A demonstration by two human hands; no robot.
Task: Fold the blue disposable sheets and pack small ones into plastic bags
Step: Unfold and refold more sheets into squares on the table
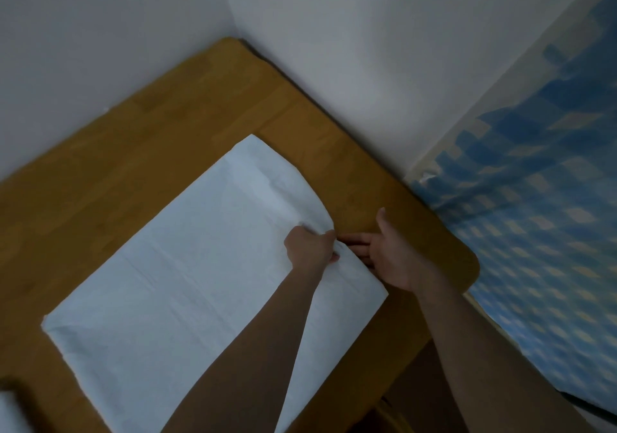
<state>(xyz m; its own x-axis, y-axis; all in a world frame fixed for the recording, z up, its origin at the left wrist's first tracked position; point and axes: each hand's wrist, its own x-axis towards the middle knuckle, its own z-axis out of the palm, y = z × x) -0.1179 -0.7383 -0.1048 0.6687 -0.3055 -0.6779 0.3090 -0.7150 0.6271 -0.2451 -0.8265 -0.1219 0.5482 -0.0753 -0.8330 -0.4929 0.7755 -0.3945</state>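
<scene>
On the wooden tabletop [187, 122], set into a corner of pale walls, lies the blue disposable sheet [187, 285], spread flat and reaching from the near left edge toward the far right; looks partly folded already, judging by the soft crease lines and the doubled near-left corner; left hand [312, 249] curled over the sheet's right edge, fingers pinching it, probably to lift that edge for the next fold; right hand [389, 254] beside it, open, palm up, fingers straight and slipped toward the raised edge, holding nothing firmly, likely to support the layer from beneath; edge bulges upward just beyond the left hand; no plastic bags in view; checkered blue cloth [541, 232] hangs at right, apart from the work.
</scene>
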